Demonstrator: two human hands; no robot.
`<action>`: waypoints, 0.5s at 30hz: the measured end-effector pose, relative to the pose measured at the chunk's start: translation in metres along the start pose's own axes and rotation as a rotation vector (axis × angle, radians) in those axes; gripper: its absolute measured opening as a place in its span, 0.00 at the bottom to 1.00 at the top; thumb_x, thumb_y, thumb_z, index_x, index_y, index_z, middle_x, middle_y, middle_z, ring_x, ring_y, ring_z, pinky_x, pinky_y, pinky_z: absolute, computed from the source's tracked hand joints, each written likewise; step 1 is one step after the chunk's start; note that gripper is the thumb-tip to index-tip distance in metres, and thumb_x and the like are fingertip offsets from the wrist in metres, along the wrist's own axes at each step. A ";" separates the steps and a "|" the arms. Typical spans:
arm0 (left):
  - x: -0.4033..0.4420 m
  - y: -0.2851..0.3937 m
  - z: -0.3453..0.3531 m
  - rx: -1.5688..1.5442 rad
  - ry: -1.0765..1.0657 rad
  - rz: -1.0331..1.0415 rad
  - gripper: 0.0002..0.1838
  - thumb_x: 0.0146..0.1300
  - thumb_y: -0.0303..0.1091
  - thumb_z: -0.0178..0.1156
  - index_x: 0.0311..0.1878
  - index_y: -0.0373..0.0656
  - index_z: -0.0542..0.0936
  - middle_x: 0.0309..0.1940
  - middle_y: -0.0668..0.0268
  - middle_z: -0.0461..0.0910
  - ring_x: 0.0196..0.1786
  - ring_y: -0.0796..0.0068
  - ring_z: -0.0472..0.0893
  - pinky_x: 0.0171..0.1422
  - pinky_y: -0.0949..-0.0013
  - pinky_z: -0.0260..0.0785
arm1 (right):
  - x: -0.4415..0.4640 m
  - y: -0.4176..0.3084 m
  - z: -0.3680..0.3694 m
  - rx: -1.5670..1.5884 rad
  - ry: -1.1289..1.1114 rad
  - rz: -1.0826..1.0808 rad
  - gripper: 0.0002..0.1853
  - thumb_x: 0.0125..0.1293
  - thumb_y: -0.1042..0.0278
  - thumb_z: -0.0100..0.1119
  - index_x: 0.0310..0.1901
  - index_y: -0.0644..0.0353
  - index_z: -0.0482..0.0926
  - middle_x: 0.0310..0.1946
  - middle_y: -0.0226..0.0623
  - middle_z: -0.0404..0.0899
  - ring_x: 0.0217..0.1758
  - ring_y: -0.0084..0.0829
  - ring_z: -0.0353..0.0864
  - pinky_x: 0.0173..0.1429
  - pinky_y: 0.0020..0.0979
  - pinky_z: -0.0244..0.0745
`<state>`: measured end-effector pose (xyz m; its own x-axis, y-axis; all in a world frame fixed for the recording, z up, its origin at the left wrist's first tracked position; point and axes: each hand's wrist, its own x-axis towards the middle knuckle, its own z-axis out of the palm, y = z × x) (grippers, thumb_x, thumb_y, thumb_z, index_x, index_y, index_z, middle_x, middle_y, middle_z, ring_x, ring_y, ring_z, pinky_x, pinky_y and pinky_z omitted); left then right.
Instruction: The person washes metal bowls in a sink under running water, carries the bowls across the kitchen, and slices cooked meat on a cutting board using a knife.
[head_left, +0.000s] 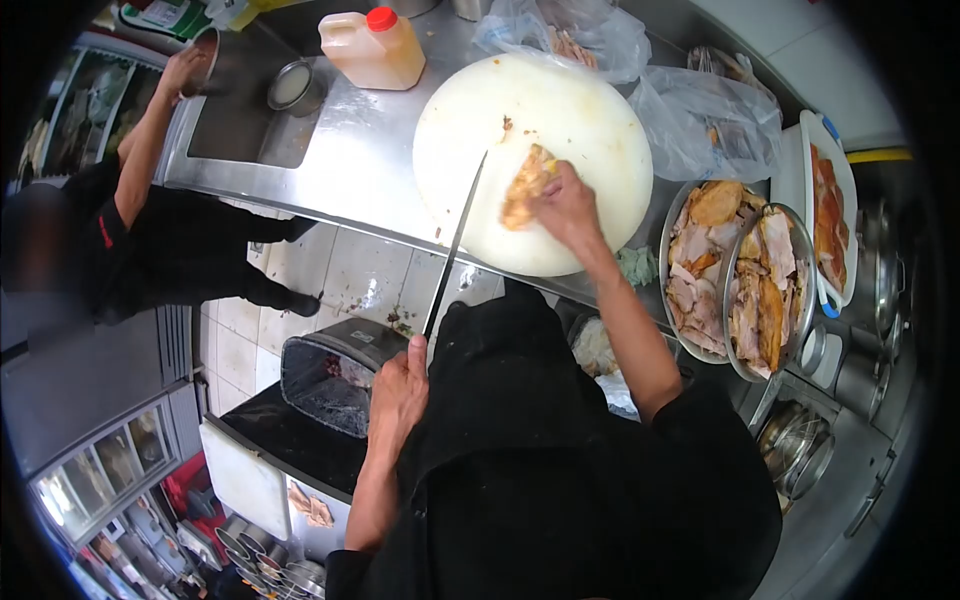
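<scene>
My left hand (400, 388) is closed around the handle of a long knife (456, 240), its thumb laid along the top. The narrow blade points up and away, its tip over the left part of a round white cutting board (590, 95). On that board my right hand (568, 208) grips a golden-brown piece of cooked chicken (522, 190) near its right side; the hand is slightly blurred. Small brown scraps (507, 124) lie on the board above the piece. The knife's handle is hidden in my left fist.
Two metal bowls (672, 335) of cut meat stand at right, beside a white tray (806, 160) with browned meat. Plastic bags (715, 125) and a red-capped jug (375, 50) sit behind. A bin (340, 375) is below left. Another person's hand (185, 72) holds a vessel by the sink (245, 125).
</scene>
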<state>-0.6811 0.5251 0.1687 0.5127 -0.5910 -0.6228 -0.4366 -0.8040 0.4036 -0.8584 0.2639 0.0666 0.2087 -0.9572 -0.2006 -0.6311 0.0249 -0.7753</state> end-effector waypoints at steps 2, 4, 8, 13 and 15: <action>0.002 0.005 -0.004 0.007 -0.019 0.002 0.39 0.76 0.61 0.40 0.34 0.27 0.80 0.33 0.32 0.78 0.46 0.28 0.77 0.52 0.44 0.69 | -0.016 -0.007 0.012 0.034 0.045 -0.046 0.32 0.52 0.63 0.73 0.56 0.70 0.74 0.35 0.45 0.82 0.37 0.38 0.83 0.45 0.35 0.79; 0.007 0.004 -0.007 -0.005 -0.052 -0.004 0.39 0.76 0.60 0.40 0.34 0.27 0.79 0.34 0.31 0.78 0.47 0.28 0.77 0.52 0.44 0.69 | -0.019 -0.013 0.013 -0.043 0.087 -0.089 0.29 0.52 0.64 0.74 0.55 0.67 0.76 0.41 0.43 0.82 0.43 0.38 0.82 0.50 0.35 0.77; 0.009 0.006 -0.012 -0.011 -0.081 0.022 0.37 0.77 0.59 0.42 0.34 0.27 0.79 0.34 0.31 0.78 0.47 0.27 0.76 0.51 0.43 0.69 | 0.004 -0.002 0.012 -0.171 0.220 -0.583 0.19 0.53 0.65 0.73 0.47 0.61 0.83 0.56 0.40 0.76 0.65 0.46 0.68 0.67 0.45 0.64; -0.009 0.027 -0.016 0.037 -0.023 0.040 0.34 0.77 0.56 0.43 0.34 0.28 0.78 0.33 0.32 0.78 0.46 0.27 0.76 0.49 0.40 0.68 | 0.014 0.008 0.019 -0.162 0.149 -0.667 0.16 0.53 0.64 0.72 0.43 0.60 0.84 0.53 0.39 0.77 0.63 0.45 0.69 0.66 0.43 0.65; -0.008 0.026 -0.014 0.076 -0.052 0.041 0.33 0.78 0.55 0.43 0.33 0.29 0.77 0.33 0.32 0.78 0.46 0.27 0.76 0.49 0.39 0.67 | 0.013 0.007 0.022 -0.152 0.159 -0.671 0.15 0.53 0.64 0.73 0.41 0.61 0.84 0.52 0.38 0.77 0.63 0.45 0.70 0.66 0.43 0.65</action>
<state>-0.6868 0.5079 0.1935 0.4554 -0.6175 -0.6414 -0.5119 -0.7710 0.3788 -0.8442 0.2583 0.0454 0.4847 -0.7826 0.3906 -0.5044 -0.6149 -0.6062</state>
